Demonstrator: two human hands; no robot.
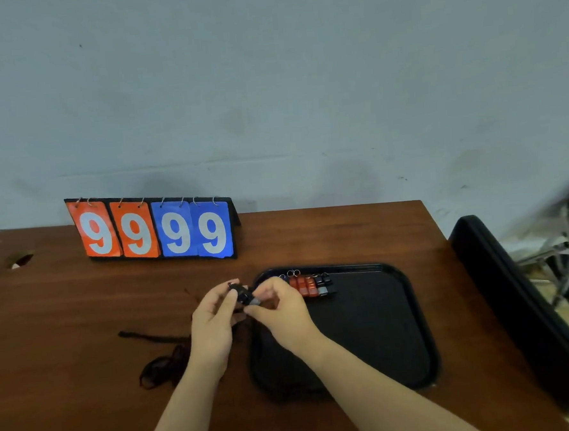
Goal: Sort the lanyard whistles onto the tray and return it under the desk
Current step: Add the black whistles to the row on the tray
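Hands: left hand (213,319), right hand (278,307) fingers both pinching black whistle (243,292) | beside tray (398,308)

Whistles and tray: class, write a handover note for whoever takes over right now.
Hands: left hand and right hand both pinch one black whistle beside the tray's left edge.
The tray sits on the desk; red and black whistles are lined along its far edge.
Loose dark cords lie by the left hand.
Done: that row.
Left: place the held whistle, return tray under the desk.
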